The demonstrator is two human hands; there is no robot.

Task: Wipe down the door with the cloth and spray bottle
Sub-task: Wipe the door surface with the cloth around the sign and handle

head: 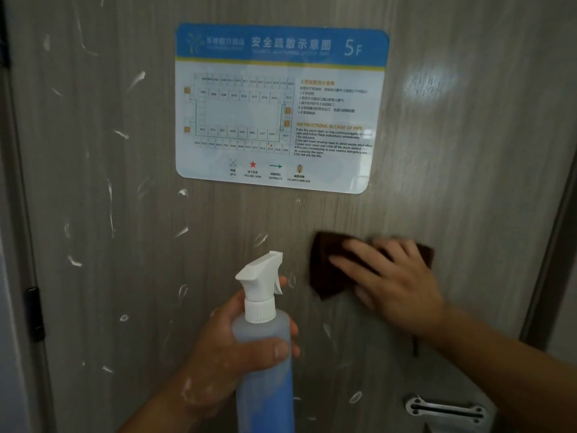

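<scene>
Nearest the lens, the left grip [237, 348] is wrapped round the translucent plastic spray bottle of blue liquid with a white trigger head [265, 389]. The thumb lies across its body and the nozzle is turned toward the door; whether a finger rests on the trigger I cannot tell. White foam flecks that hand. Further out, the right grip [396, 285] is released and flat, its spread fingers pressing the dark brown cloth [324, 270] against the grey wood-grain door [468, 182]. The cloth sits just below the lower right corner of the blue-and-white evacuation plan sign [281, 107], toward the door's right edge. Hand and cloth are blurred, so a wiping stroke is probably in hand. White foam smears [75, 261] dot the door's left half, near the hinge edge. The job looks well short of done. The next move calls for carrying the cloth leftward across those streaks with flat, even pressure, skirting the sign's rim.
</scene>
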